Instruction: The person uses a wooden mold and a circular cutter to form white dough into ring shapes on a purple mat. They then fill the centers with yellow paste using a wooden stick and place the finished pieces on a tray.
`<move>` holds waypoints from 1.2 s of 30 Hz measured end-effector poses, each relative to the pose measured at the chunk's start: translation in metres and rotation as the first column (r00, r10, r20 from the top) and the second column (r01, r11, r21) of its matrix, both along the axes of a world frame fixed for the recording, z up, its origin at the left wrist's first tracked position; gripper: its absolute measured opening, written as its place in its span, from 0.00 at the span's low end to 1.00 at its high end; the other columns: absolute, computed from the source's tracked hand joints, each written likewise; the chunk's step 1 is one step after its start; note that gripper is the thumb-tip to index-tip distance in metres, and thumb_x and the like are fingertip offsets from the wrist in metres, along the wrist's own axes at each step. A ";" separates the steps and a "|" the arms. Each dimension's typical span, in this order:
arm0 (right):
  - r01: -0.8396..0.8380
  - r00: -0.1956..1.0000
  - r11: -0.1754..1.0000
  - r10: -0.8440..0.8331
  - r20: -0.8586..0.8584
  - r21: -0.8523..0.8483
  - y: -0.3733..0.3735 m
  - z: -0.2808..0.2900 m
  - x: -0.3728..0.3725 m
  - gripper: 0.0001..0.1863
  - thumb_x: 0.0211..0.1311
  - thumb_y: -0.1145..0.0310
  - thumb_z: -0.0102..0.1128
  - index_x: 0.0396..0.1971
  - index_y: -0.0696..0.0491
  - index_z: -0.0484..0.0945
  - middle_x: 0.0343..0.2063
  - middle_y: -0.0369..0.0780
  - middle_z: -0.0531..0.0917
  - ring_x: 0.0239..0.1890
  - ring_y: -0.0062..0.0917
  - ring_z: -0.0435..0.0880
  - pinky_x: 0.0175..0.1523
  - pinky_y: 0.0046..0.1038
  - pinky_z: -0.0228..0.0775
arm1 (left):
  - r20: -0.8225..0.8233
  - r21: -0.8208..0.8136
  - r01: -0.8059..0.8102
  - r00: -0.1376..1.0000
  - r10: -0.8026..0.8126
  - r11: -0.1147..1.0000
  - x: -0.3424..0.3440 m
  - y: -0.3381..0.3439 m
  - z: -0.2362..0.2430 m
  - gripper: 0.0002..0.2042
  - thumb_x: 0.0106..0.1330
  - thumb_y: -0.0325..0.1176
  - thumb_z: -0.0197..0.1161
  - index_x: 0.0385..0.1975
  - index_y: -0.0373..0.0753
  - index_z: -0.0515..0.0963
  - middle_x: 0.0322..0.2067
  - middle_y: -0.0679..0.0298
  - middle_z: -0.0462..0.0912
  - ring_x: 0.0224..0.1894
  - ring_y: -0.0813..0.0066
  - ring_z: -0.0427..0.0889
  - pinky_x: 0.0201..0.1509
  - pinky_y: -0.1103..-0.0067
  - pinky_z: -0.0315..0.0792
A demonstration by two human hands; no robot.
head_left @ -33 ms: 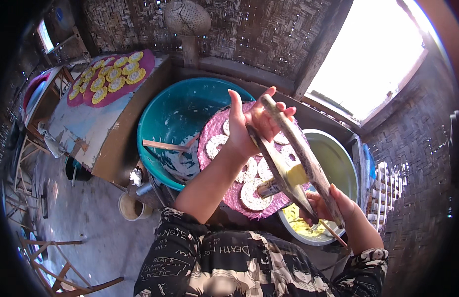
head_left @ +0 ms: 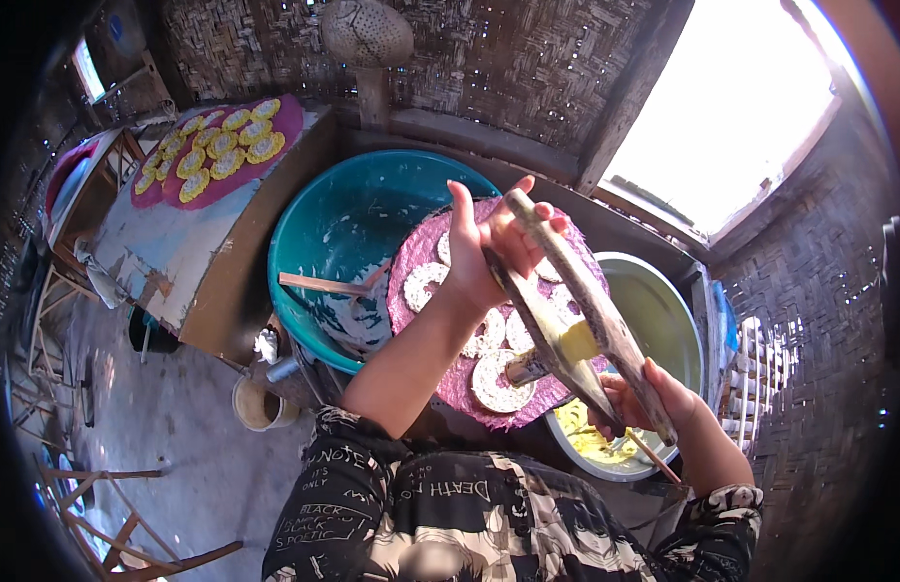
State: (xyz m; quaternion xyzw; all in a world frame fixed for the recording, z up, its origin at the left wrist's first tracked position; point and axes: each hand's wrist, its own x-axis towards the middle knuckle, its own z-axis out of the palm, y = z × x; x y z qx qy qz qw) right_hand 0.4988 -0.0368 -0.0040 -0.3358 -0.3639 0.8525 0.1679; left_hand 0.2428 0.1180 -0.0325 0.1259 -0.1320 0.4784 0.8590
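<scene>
A wooden hand press has two long bars, an upper bar [head_left: 597, 306] and a lower bar [head_left: 547, 339]. Yellow dough [head_left: 578, 341] shows between them, and a short tube [head_left: 526, 368] sticks out leftward below. My left hand [head_left: 494, 238] grips the far end, thumb stretched away and fingers curling behind the upper bar. At the near end my right hand [head_left: 654, 396] is closed around the bars. Under the press, a round pink mat [head_left: 431, 383] carries several pale rings of strands; the tube hangs over the nearest ring [head_left: 491, 388].
Left of the mat stands a large teal basin [head_left: 309, 218] with a wooden paddle [head_left: 319, 284] and pale residue. A green-grey tub [head_left: 683, 320] and a bowl of yellow dough [head_left: 605, 466] are at right. Pink mats with yellow rings [head_left: 227, 160] lie on a table at far left.
The press's far end and my left fingers have shifted slightly left. Both hands keep their hold.
</scene>
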 end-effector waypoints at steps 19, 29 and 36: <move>-0.113 0.856 0.977 0.003 0.518 0.181 0.023 0.009 -0.009 0.39 0.59 0.38 0.48 0.46 0.66 0.71 0.34 0.45 0.80 0.33 0.25 0.80 0.41 0.26 0.73 | -0.188 -0.231 -0.200 0.969 0.158 0.952 -0.027 -0.010 -0.039 0.28 0.60 0.67 0.45 0.41 0.47 0.70 0.24 0.70 0.74 0.32 0.68 0.78 0.38 0.71 0.73; -0.121 0.894 0.969 0.012 0.448 0.215 0.078 0.000 -0.035 0.30 0.68 0.47 0.38 0.46 0.61 0.73 0.36 0.40 0.79 0.36 0.22 0.77 0.46 0.26 0.70 | -0.078 0.017 -0.229 0.970 0.229 0.973 -0.055 0.046 -0.012 0.33 0.63 0.66 0.38 0.56 0.44 0.66 0.25 0.68 0.76 0.32 0.69 0.78 0.51 0.65 0.66; -0.123 0.860 0.967 -0.008 0.511 0.222 0.092 0.004 -0.053 0.29 0.67 0.47 0.41 0.42 0.62 0.75 0.30 0.44 0.82 0.28 0.26 0.81 0.38 0.29 0.73 | -0.206 -0.116 -0.384 0.912 0.356 0.916 -0.068 0.045 -0.035 0.30 0.63 0.65 0.41 0.47 0.44 0.71 0.19 0.72 0.75 0.26 0.73 0.78 0.45 0.68 0.66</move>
